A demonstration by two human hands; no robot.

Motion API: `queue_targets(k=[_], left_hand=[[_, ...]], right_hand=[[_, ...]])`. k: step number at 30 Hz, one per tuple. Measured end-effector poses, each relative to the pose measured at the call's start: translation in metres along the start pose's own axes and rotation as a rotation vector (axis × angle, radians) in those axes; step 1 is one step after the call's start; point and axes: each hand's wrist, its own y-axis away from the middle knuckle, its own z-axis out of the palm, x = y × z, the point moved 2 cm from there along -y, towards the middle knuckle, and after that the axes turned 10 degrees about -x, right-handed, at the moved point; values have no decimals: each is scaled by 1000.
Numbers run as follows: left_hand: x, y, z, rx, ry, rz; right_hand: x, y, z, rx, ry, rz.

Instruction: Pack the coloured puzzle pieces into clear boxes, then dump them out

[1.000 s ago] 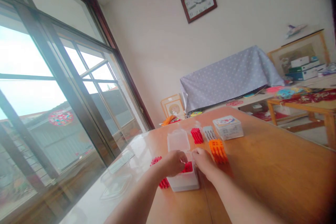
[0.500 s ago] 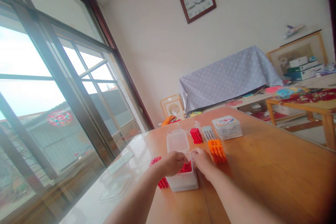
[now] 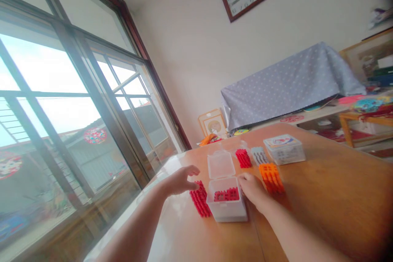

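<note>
A lidded translucent plastic box stands on the table with its lid hinged back. Red lattice-shaped plastic pieces lie inside it. My left hand is open left of the box, thumb and fingers apart, over the top of a stack of red lattice pieces. Curled at the box's right wall, my right hand grips its rim; some fingers are hidden. An orange lattice stack is just right of that hand. Farther back are a smaller red stack and a grey stack.
A second clear box with a printed lid sits at the back right of the wooden table. Glass windows run along the left. Beyond the table are a cloth-covered object and a wooden stool.
My left hand has come out of the box and moved left to the red stack, opening its fingers. My right hand stays at the box's right side. The view has shifted left.
</note>
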Motion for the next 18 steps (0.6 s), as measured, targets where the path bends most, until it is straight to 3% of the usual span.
queue_targets(k=[10, 14, 18], left_hand=[[-20, 0, 16, -35, 2, 38], [-6, 1, 10, 29, -27, 59], [26, -4, 11, 79, -102, 121]], right_hand=[[6, -3, 2, 12, 32, 2], [6, -4, 2, 13, 22, -11], [6, -3, 3, 8, 6, -10]])
